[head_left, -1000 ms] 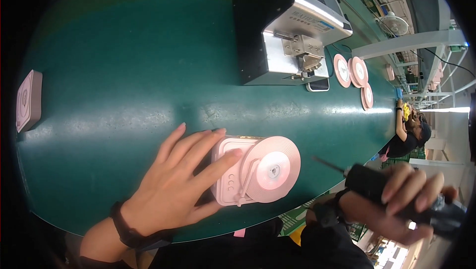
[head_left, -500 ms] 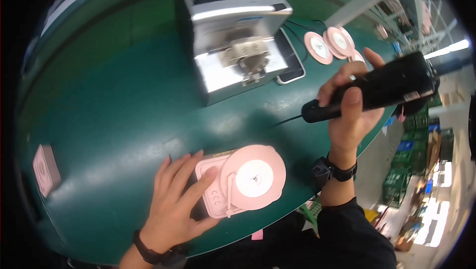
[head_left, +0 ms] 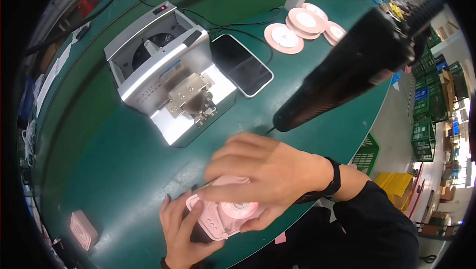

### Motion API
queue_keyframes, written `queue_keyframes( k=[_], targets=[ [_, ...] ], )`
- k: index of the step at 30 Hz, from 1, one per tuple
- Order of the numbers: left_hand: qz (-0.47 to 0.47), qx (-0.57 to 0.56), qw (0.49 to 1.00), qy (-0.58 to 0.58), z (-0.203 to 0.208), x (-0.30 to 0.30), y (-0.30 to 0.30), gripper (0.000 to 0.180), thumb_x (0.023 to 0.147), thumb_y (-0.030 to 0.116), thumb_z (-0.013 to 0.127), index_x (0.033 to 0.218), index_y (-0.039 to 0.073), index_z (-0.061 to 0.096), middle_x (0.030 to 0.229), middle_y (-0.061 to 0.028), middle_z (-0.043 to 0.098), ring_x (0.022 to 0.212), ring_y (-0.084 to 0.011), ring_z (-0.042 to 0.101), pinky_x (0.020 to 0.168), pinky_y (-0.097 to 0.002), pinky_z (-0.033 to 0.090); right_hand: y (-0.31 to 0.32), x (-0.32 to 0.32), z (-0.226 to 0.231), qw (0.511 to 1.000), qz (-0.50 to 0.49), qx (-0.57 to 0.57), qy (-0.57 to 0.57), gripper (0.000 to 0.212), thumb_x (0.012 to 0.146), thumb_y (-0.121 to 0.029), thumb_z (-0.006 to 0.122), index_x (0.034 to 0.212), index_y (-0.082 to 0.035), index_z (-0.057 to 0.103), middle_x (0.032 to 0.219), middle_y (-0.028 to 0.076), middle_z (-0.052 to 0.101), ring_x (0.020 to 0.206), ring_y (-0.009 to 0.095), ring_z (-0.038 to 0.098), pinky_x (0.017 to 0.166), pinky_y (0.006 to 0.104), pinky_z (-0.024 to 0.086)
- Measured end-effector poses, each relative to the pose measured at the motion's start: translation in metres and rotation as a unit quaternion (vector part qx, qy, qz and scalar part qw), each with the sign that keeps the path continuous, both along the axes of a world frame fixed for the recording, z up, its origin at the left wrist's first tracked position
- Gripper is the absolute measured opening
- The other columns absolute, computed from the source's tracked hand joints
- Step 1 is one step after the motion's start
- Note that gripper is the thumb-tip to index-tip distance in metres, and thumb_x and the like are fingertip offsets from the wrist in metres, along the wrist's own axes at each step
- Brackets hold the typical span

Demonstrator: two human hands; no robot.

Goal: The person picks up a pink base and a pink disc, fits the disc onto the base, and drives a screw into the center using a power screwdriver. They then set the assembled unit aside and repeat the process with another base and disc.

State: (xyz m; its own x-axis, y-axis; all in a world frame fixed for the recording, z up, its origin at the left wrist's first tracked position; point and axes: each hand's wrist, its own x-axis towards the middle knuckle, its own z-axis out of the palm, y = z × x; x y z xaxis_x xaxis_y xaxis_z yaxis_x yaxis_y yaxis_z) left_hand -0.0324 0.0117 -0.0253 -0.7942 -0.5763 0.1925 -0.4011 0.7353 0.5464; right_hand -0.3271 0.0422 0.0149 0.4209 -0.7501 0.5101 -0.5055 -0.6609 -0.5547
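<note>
A pink toy record player (head_left: 214,223) with a round disc (head_left: 239,208) and a small tonearm lies near the bench's front edge. My left hand (head_left: 181,229) grips its left side, thumb on top and fingers along the far edge. Over the disc arches my right hand (head_left: 270,172), its thumb at the near right rim and its fingers bent across the top. The right palm and fingers hide much of the disc, which looks partly smeared. Just beyond that hand hangs a black electric screwdriver (head_left: 342,71), its thin bit pointing down-left, with no hand on it.
A silver screw feeder (head_left: 163,78) stands at the far left of centre, with a phone (head_left: 243,66) beside it. Several pink discs (head_left: 284,38) with white centres lie farther right. At the left is a pink box-shaped piece (head_left: 83,229). Green crates (head_left: 423,137) stand beyond the bench.
My right hand has let go of the electric screwdriver and come down-left onto the toy record player. My left hand still holds its left side. The whole view has turned and shifted.
</note>
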Motion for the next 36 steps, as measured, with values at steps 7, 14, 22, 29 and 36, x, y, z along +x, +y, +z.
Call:
queue_keyframes(
  k=[7,14,22,29,36],
  targets=[
    [0.088,0.027,0.994,0.052,-0.010,0.006,-0.019,0.090,0.051,0.027,0.093,0.133,0.006,0.062,0.143,-0.0231,0.056,0.127,-0.0408,0.053,0.112,-0.0605,0.036,-0.002,0.000,-0.002,0.991,-0.025,0.128,0.042,0.095,0.066,-0.041,0.092,0.147,-0.011,0.051,0.147,0.018,0.050,0.130,0.040,0.052,0.107,0.0491,0.044],
    [0.086,0.024,0.995,0.035,-0.007,0.015,-0.019,0.090,0.052,0.028,0.093,0.134,0.007,0.062,0.145,-0.0230,0.054,0.128,-0.0405,0.052,0.113,-0.0617,0.035,-0.010,0.011,-0.017,0.990,-0.024,0.132,0.032,0.093,0.067,-0.040,0.091,0.146,-0.008,0.052,0.148,0.019,0.049,0.129,0.039,0.053,0.107,0.0491,0.044],
    [0.078,0.033,0.996,0.025,-0.004,0.015,-0.021,0.093,0.053,0.028,0.093,0.137,0.007,0.060,0.145,-0.0245,0.053,0.129,-0.0414,0.052,0.113,-0.0620,0.034,-0.013,0.010,-0.020,0.994,-0.034,0.103,0.025,0.089,0.067,-0.043,0.091,0.140,-0.006,0.057,0.140,0.017,0.057,0.124,0.036,0.056,0.110,0.0505,0.042],
    [0.076,0.035,0.996,0.027,-0.005,0.016,-0.020,0.093,0.054,0.027,0.093,0.138,0.007,0.058,0.145,-0.0248,0.053,0.129,-0.0421,0.052,0.112,-0.0615,0.035,-0.012,0.010,-0.020,0.993,-0.051,0.098,0.031,0.088,0.069,-0.047,0.089,0.140,-0.006,0.057,0.138,0.016,0.059,0.125,0.034,0.056,0.113,0.0514,0.040],
    [0.072,0.030,0.997,0.022,-0.007,0.017,-0.020,0.096,0.055,0.027,0.093,0.141,0.007,0.055,0.145,-0.0252,0.052,0.128,-0.0427,0.052,0.113,-0.0616,0.034,-0.014,0.007,-0.022,0.993,-0.057,0.099,0.009,0.098,0.066,-0.051,0.090,0.140,0.001,0.054,0.135,0.017,0.060,0.122,0.036,0.058,0.112,0.0521,0.040]
  ],
)
